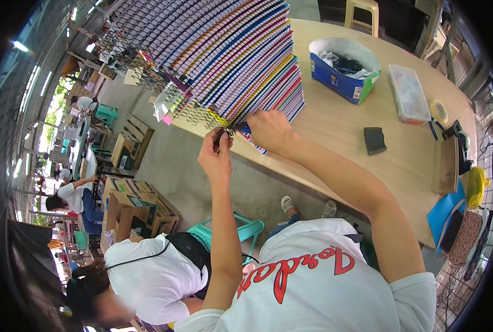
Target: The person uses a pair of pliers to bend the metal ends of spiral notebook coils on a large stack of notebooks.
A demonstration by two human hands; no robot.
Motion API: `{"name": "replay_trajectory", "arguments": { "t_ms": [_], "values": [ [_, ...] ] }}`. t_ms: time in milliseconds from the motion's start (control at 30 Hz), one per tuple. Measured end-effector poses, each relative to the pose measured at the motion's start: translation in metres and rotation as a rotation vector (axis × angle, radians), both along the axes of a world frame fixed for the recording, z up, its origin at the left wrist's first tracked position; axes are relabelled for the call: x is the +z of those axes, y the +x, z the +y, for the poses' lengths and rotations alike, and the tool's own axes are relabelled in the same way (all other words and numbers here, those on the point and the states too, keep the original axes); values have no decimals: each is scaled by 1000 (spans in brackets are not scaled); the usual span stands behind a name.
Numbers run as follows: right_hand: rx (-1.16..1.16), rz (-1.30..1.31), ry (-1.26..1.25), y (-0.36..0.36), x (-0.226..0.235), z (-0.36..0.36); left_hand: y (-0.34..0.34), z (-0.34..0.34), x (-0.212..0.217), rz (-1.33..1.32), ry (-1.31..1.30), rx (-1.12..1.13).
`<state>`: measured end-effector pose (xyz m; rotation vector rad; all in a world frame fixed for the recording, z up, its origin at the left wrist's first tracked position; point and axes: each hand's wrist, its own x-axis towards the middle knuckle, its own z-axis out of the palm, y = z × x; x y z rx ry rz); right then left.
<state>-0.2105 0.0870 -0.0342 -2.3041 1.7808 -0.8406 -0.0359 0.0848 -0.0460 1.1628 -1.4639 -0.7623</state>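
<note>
A tall stack of spiral-bound notebooks (241, 61) with coloured edges rises at the table's far left corner. Loose wire coil ends (194, 115) stick out from its left side. At the bottom of the stack, my left hand (216, 157) pinches a dark coil end (219, 134) between thumb and fingers. Just to its right, my right hand (270, 131) is closed around a blue-handled tool (245, 129), which looks like pliers or cutters. The tool's dark tip meets the coils close to my left fingertips; its jaws are too small to make out.
On the wooden table (335, 133) stand a blue box (338, 83) of scraps, a clear plastic container (410, 94), a dark block (375, 140) and a tape roll (439, 110). A co-worker (158, 271) sits close at my left. Cardboard boxes (158, 213) stand behind.
</note>
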Motion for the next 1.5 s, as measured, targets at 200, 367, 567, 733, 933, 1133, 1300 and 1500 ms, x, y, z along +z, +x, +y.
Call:
{"name": "replay_trajectory", "arguments": {
  "t_ms": [200, 367, 567, 733, 933, 1133, 1300, 1500],
  "values": [
    [-102, 209, -292, 2, 3, 4, 1, 2, -4, -53, -45, 38],
    [-34, 200, -162, -2, 10, -2, -2, 4, -3, -25, -48, 30],
    [105, 122, -31, -8, 18, -6, -2, 2, -3, -11, -50, 41],
    [98, 63, -53, -19, 17, -3, -2, 5, -6, 105, -21, 25],
    [-182, -704, 194, -99, -8, 73, -20, 44, -33, 389, 444, -198],
    [-423, -2051, 215, -171, -54, 163, -225, -20, -3, 489, 446, -605],
    [-372, -1842, 165, -176, -50, 177, -307, -72, 14, -36, 113, -466],
    [-291, -1222, 244, -172, -6, 162, -226, 17, -24, 99, 262, -647]
  ]
}}
